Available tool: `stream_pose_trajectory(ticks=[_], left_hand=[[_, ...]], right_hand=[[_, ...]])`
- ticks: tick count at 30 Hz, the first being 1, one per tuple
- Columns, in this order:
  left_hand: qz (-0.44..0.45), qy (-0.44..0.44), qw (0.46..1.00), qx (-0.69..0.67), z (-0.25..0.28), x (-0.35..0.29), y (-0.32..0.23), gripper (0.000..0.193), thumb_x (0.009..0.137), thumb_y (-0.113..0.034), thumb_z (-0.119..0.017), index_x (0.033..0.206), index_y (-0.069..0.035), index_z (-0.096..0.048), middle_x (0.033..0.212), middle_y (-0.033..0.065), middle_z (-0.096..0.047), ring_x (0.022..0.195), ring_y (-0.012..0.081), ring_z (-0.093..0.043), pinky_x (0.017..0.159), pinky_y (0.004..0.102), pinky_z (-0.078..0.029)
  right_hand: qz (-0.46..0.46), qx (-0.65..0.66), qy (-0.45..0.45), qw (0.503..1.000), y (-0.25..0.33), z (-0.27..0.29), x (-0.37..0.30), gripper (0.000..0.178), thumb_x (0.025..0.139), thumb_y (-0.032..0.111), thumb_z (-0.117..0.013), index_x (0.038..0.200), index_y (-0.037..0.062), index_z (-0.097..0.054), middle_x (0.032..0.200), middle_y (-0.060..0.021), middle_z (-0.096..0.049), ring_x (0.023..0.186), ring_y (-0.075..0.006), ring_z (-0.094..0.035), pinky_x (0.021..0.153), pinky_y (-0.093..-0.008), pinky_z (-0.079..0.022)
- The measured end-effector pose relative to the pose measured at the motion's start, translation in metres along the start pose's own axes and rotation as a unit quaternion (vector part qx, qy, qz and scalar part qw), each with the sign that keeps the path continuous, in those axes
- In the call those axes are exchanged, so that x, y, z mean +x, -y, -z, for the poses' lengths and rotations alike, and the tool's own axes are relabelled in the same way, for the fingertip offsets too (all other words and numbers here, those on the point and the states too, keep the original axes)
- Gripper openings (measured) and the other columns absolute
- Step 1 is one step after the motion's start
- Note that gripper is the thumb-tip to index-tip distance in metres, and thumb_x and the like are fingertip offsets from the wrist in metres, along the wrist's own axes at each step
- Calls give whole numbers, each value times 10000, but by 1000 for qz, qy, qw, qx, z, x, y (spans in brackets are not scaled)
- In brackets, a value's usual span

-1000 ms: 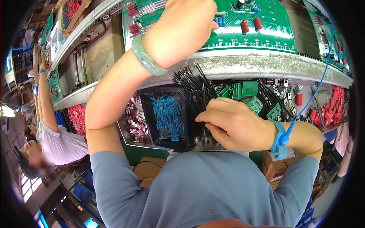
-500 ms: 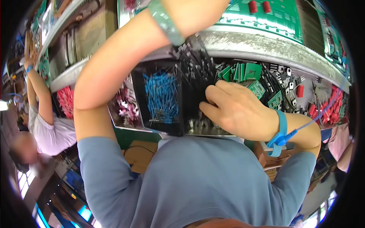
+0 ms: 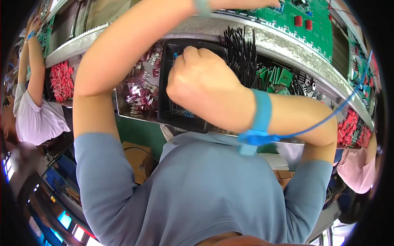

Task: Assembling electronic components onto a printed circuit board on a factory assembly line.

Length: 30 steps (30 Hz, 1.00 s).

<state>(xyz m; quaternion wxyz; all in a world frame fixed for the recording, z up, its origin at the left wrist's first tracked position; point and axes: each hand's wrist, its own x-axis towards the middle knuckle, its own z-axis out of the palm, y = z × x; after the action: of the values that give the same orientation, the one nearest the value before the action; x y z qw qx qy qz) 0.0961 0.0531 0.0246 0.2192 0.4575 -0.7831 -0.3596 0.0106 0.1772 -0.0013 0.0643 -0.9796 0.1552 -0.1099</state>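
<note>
My left hand (image 3: pixel 242 3) is cut off by the top edge. Its visible fingertips reach down to a blue part on a large green circuit board (image 3: pixel 318 35); whether they pinch it is hidden. My right hand (image 3: pixel 201 80), with a blue wrist strap (image 3: pixel 261 112), is curled over a black tray (image 3: pixel 164 104). Blue axial components (image 3: pixel 188 115) show around its edge in the tray. The right fingers are bent down and closed, and what lies between them cannot be seen. Upright black-sleeved parts (image 3: pixel 242 57) stand just right of the tray.
Small reddish parts (image 3: pixel 143 88) fill the bin left of the tray. Small green boards (image 3: pixel 279 78) and red parts (image 3: pixel 349 127) lie to the right. A metal rail (image 3: pixel 283 45) runs behind the bins. A blue cord (image 3: pixel 320 123) trails from my right wrist. Other people sit on both sides.
My right hand has moved left, from beside the black-sleeved parts onto the blue components' tray. My left hand has shifted up and right over the board. The whole view has shifted somewhat.
</note>
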Motion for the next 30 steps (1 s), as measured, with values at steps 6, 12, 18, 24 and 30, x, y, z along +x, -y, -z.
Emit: stream_pose_trajectory(ticks=[6,12,18,24,30], left_hand=[[31,-165,982,87,45,-77,-10,211,853,-99,-651,1015,34,-673,921,110,-694,825,160,-638,780,256,-470],[123,-164,971,126,40,-169,-38,106,770,36,-664,874,51,-647,797,118,-648,722,212,-607,698,294,-479],[23,35,977,210,-25,-180,-30,354,656,-78,-754,982,-11,-633,933,121,-598,842,294,-582,743,382,-472],[-20,85,959,269,-46,-163,-12,262,640,-67,-677,882,-23,-589,832,99,-512,757,252,-528,675,351,-449],[-24,95,965,243,-44,-158,-11,142,654,-86,-650,761,-45,-565,772,73,-480,700,217,-517,630,327,-426]], right_hand=[[-5,2,37,999,-13,-6,1,148,597,155,-626,654,20,-646,688,-83,-570,711,-215,-546,542,-281,-453],[-7,177,-29,984,-28,35,-9,159,654,92,-646,791,11,-647,727,-95,-576,703,-251,-582,572,-336,-499],[-122,370,-117,913,-80,58,-37,156,774,-15,-679,927,11,-678,832,-97,-657,751,-229,-641,672,-296,-512],[-311,333,-171,874,-141,53,-82,181,833,-24,-656,1013,-15,-680,852,-39,-677,782,-80,-621,702,-229,-511],[-391,329,-221,831,-145,55,-76,162,819,-45,-666,979,-24,-684,830,-61,-653,711,-98,-638,598,-219,-496]])
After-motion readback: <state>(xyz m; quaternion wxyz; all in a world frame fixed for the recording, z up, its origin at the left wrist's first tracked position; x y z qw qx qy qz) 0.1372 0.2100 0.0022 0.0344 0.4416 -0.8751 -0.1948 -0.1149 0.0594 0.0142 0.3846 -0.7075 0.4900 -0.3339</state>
